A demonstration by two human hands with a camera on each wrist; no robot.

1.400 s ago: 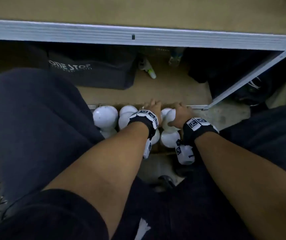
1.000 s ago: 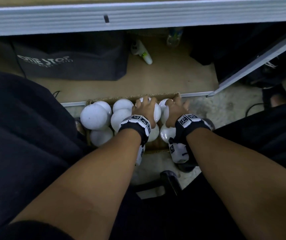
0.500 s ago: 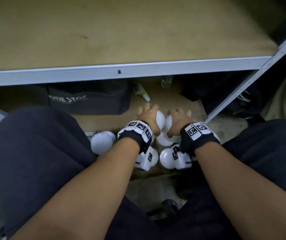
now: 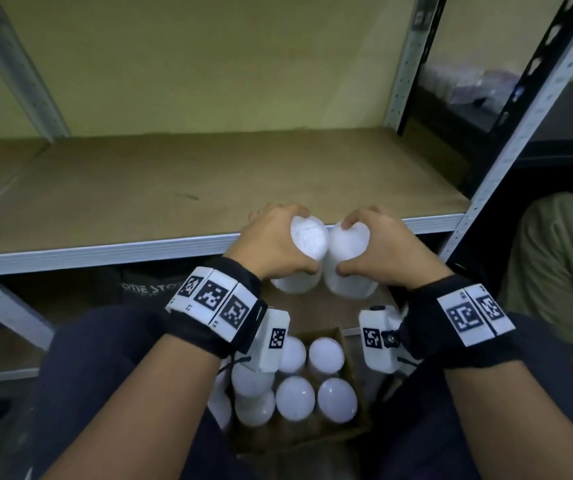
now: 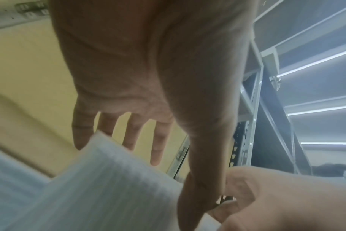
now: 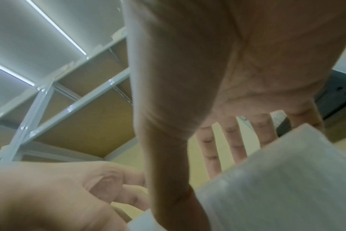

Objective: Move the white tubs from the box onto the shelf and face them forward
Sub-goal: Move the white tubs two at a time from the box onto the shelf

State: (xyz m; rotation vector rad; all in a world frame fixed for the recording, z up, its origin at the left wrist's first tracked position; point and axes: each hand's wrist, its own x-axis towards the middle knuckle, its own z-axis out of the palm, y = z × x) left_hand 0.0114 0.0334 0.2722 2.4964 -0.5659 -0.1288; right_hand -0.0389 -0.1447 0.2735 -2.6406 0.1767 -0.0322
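Note:
Two white tubs hang side by side just in front of the shelf's front edge (image 4: 139,251). My left hand (image 4: 274,242) grips the left tub (image 4: 307,237) from above, fingers and thumb round its lid end. My right hand (image 4: 378,244) grips the right tub (image 4: 349,240) the same way. The two tubs touch each other. In the left wrist view the left tub (image 5: 101,184) fills the lower left under my palm; in the right wrist view the right tub (image 6: 277,179) lies at the lower right. Below my wrists, the cardboard box (image 4: 358,424) holds several more white tubs (image 4: 295,398).
The brown shelf board (image 4: 209,174) lies bare, framed by grey metal uprights (image 4: 527,116) on the right and left. A black bag with white lettering (image 4: 146,289) sits on the lower shelf. My dark-trousered knees flank the box; another person's leg (image 4: 562,258) is at right.
Both hands have lifted one tub each out of the box and risen to the shelf's front edge. The view has tilted up from the lower shelf to the bare board.

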